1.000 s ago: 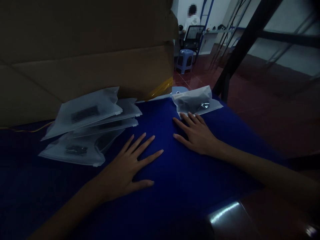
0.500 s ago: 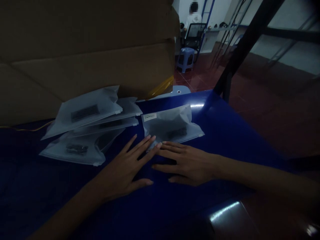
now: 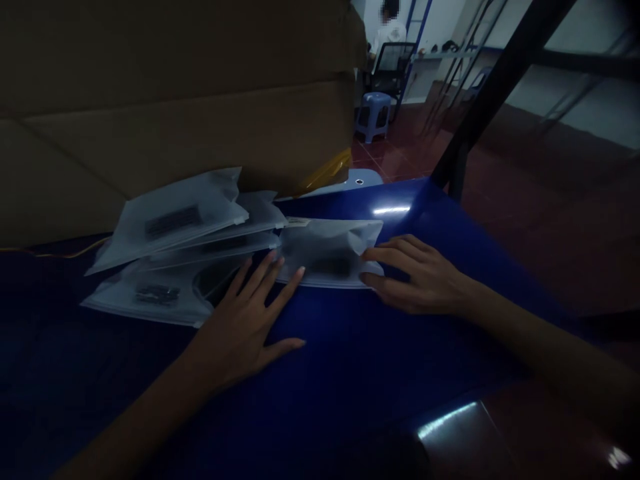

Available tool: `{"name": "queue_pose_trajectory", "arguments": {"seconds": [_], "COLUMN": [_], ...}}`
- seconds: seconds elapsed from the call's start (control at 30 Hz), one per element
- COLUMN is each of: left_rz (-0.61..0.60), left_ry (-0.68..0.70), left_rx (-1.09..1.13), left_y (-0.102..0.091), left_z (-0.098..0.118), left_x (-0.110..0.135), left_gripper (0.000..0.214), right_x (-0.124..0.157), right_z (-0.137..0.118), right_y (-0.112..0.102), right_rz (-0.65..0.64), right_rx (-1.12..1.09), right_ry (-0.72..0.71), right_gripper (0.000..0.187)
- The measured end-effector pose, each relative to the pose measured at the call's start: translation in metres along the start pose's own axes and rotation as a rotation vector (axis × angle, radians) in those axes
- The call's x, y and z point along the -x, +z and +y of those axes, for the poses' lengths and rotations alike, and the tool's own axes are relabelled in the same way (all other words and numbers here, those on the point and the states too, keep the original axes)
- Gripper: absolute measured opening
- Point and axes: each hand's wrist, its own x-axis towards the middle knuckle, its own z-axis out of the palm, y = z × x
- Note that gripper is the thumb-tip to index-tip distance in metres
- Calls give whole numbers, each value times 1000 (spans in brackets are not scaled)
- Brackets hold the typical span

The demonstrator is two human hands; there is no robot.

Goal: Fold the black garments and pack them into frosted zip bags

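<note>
A frosted zip bag (image 3: pixel 325 243) with a dark item inside and a white label at its upper left lies on the blue surface. My left hand (image 3: pixel 250 310) is open, fingers spread flat, their tips on the bag's lower left edge. My right hand (image 3: pixel 413 277) is bent around the bag's right end, thumb and forefinger on it. To the left is a pile of similar frosted bags (image 3: pixel 173 210), the lowest (image 3: pixel 115 297) holding a dark bundle. My left hand partly covers this pile's right side.
A large cardboard box (image 3: pixel 200 133) stands behind the bags, with yellow tape (image 3: pixel 327 172) at its lower corner. A dark slanted post (image 3: pixel 500 100) rises past the table's right side. Farther off are a blue stool (image 3: pixel 373 117) and a seated person (image 3: pixel 393 30).
My right hand has moved right and up from beside my left hand to the bag's right end. The bag has shifted left, against the pile. My left hand has slid slightly left.
</note>
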Motion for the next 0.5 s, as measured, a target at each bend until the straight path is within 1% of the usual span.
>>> {"name": "queue_pose_trajectory", "arguments": {"seconds": [0.07,0.1,0.2,0.27,0.33,0.43,0.5], "left_rz": [-12,-15,-8,11,44,116,187], "left_ry": [-13,-23,-39,-22,13,80,131], "left_rx": [30,46,72,71,68,62,51], "left_y": [3,4,5,4,4,2,-1], "left_z": [-1,-1,-2,-2,0,4,8], "left_x": [1,2,3,2,0,-4,-7], "left_gripper": [99,98,97,95,90,73,57], "right_x": [0,-1,-2,-4,-7,-14,-19], "right_z": [-4,-6,-13,-19,-25,-34,-38], "right_y": [3,5,12,16,18,20,20], "right_rz": [62,74,106,153,187,222,227], "right_rx": [-4,-12,-43,-62,-77,-85,-83], "right_ry": [-27,-33,-32,-35,-64,-131,-162], "right_gripper": [14,9,14,16,14,6,5]}}
